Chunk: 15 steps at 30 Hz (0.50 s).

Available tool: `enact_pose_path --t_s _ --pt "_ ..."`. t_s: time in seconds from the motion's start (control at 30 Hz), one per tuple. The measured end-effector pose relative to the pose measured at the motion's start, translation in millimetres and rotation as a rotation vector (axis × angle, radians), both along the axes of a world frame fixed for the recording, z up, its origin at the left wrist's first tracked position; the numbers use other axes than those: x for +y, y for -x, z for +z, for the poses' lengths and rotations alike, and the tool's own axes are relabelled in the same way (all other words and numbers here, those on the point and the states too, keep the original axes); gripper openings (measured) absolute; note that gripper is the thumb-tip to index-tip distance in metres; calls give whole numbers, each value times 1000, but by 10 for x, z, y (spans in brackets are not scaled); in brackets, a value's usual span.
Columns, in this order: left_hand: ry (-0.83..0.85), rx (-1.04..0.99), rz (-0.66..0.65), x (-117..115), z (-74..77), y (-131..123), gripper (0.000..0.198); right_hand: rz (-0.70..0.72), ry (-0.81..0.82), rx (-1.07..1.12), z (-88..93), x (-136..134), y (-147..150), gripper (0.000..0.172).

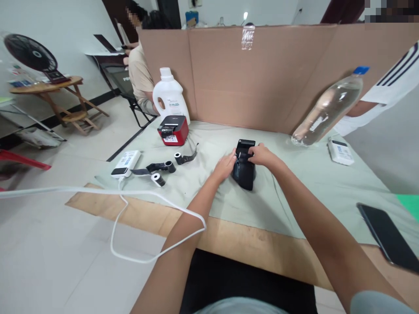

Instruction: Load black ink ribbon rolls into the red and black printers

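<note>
A black device (245, 174), shaped like a handheld payment terminal, lies on the green cloth in front of me. Its far end has a raised, flap-like part (246, 143). My left hand (225, 166) holds the device's left side, its fingers fairly straight against the edge. From the right, my right hand (261, 155) grips the upper part with bent fingers. Whether the fingertips pinch something small there, I cannot make out. Left of my hands lie small paper rolls with dark outer layers, among them one roll (158, 179) near the front and another (178, 158) with a loose tail.
A red-and-black printer (173, 131) stands before a white jug (172, 98). White power banks lie left (126, 164) and right (341, 151); a white cable (157, 192) crosses my left forearm. A water bottle (330, 111) leans against the cardboard screen (255, 83). A phone (389, 235) lies right. People sit beyond.
</note>
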<state>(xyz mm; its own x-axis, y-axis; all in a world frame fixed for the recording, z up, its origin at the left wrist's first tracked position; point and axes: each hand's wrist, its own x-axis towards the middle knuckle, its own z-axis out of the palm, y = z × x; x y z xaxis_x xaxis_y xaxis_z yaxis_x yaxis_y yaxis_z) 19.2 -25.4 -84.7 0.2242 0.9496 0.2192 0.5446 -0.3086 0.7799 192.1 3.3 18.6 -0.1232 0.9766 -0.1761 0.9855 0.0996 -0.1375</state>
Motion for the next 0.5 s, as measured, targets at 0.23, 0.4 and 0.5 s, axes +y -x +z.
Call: enact_pose_path --t_s 0.23,0.4,0.5 --pt "-102 39 -70 51 -57 20 50 228 -279 706 458 -44 103 17" --pt "-68 100 15 30 -47 -14 51 450 -258 871 714 -411 746 24" --pt "-36 84 10 -18 2 -8 51 555 -239 821 683 -517 1161 28"
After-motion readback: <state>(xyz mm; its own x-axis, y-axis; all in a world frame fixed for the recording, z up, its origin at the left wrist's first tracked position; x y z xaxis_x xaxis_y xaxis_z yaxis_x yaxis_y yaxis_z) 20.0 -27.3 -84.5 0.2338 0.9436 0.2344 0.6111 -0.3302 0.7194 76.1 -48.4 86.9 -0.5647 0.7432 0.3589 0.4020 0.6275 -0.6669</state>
